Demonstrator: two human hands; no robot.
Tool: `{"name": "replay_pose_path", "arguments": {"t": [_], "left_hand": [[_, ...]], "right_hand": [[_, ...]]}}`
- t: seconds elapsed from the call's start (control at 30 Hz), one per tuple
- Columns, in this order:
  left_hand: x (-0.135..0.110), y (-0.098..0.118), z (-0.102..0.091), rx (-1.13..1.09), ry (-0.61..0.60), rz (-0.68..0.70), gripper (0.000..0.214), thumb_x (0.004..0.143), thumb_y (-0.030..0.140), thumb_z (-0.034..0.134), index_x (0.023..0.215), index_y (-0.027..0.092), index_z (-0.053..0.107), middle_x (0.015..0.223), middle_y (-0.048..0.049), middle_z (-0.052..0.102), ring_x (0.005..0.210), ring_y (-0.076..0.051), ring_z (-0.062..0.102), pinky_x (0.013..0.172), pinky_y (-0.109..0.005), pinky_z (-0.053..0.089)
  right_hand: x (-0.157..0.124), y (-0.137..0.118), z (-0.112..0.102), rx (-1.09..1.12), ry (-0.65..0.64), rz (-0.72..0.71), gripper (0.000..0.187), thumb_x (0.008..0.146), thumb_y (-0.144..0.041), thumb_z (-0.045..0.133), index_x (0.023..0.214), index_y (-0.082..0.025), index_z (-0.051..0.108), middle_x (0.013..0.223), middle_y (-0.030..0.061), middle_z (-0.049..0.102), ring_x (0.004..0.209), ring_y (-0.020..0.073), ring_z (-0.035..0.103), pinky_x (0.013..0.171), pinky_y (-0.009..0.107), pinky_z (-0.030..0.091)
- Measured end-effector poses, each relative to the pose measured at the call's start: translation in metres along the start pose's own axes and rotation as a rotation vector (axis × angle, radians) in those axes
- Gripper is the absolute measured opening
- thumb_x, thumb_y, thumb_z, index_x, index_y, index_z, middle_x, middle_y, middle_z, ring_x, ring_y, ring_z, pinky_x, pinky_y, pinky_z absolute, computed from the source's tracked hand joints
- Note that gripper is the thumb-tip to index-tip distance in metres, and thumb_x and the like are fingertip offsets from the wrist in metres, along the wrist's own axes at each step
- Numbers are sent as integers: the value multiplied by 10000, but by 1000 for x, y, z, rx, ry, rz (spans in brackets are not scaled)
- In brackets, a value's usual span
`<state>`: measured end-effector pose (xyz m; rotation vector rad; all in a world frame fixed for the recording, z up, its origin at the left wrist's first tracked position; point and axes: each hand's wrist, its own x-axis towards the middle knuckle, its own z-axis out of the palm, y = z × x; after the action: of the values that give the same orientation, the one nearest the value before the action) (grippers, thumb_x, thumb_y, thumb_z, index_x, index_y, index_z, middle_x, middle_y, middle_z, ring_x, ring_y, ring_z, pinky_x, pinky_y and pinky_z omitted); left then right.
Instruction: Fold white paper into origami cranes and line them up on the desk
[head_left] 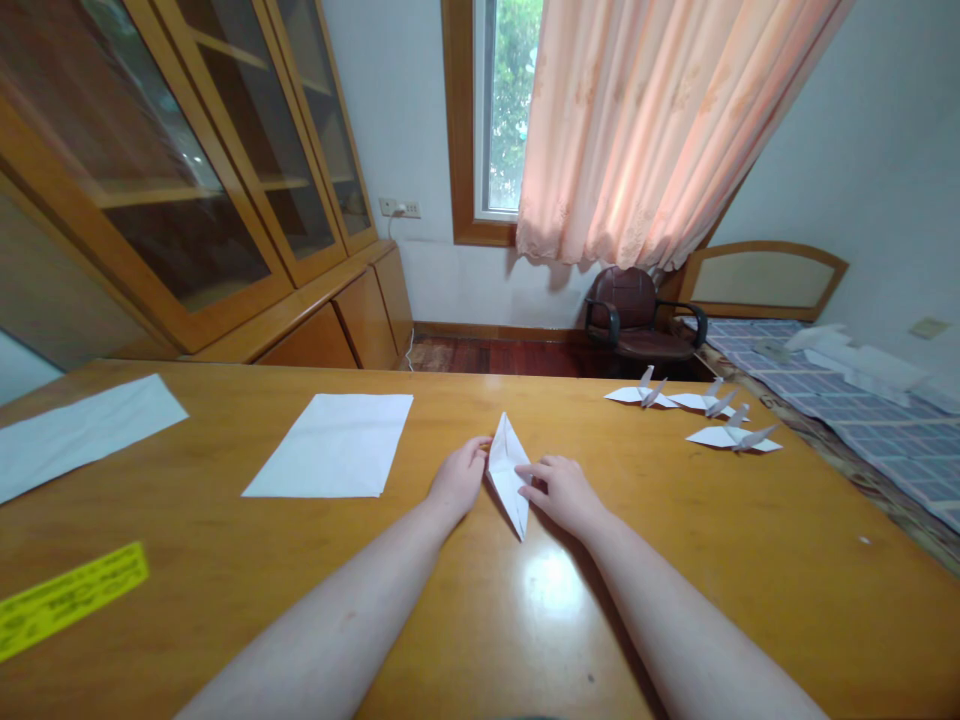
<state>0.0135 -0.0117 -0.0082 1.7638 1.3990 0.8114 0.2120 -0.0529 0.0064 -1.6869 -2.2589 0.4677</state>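
Note:
A white paper folded into a long diamond shape lies on the wooden table in front of me. My left hand pinches its left edge with curled fingers. My right hand presses on its right edge, fingers bent and together on the paper. Both forearms reach in from the bottom of the view.
A flat white sheet lies to the left, another white sheet at the far left edge, and a yellow label near the front left. Three folded paper cranes stand at the back right. A bed and chair lie beyond.

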Motion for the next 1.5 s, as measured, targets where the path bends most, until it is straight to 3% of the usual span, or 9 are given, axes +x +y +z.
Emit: {"name": "replay_pose_path", "arguments": {"t": [0.13,0.43,0.77,0.9,1.07,1.27,1.37,1.5], "left_hand": [[0,2,-1,6,-53,-21,482,730,74,397,1167,183,568,996,-29,696,943,-169,618,860,-283,454],[1,2,1,145,-66,26,377,844,307,458,1200,216,546,972,-29,693,857,-175,627,765,-275,467],[1,2,4,202,-42,18,405,814,289,528,1212,216,535,989,-33,689,830,-161,626,768,-264,467],[-1,5,4,117,-51,84,375,857,288,467,1212,202,552,1099,-52,665,958,-176,611,871,-290,457],[-5,7,7,-54,-154,222,374,902,293,381,1215,201,563,1260,-53,586,1172,-193,511,1026,-338,363],[-6,5,9,-100,-224,185,496,892,348,425,1350,162,404,896,-46,671,847,-187,606,820,-344,455],[-6,4,10,-150,-236,180,545,885,323,442,1395,175,322,910,-34,656,822,-165,597,796,-321,447],[-6,4,11,-197,-272,170,627,872,303,471,1437,189,225,1011,-53,655,910,-173,598,853,-334,430]], "right_hand": [[0,0,0,-9,-4,-4,262,825,-376,592,1072,-316,657,845,28,627,852,181,553,792,302,335],[-1,-2,-1,-26,-6,-20,265,842,-362,575,1094,-314,639,863,26,639,852,179,549,789,307,317],[-3,-4,-1,-5,1,-44,262,845,-347,562,1088,-286,639,869,30,636,847,181,546,797,309,333],[-3,-2,2,35,40,-83,298,854,-315,546,1142,-273,613,916,38,638,866,177,554,823,305,356],[-2,0,5,139,126,-148,343,854,-258,534,1193,-227,576,929,59,654,842,179,570,819,314,397],[-4,-4,3,238,126,-279,273,832,-192,523,1089,-204,616,859,56,639,785,172,560,749,291,426],[-4,-6,3,263,72,-320,197,819,-171,526,963,-211,654,843,48,631,786,169,559,752,287,425],[-4,-7,4,355,36,-274,221,800,-186,561,1005,-209,640,885,49,645,805,177,569,767,299,430]]}}
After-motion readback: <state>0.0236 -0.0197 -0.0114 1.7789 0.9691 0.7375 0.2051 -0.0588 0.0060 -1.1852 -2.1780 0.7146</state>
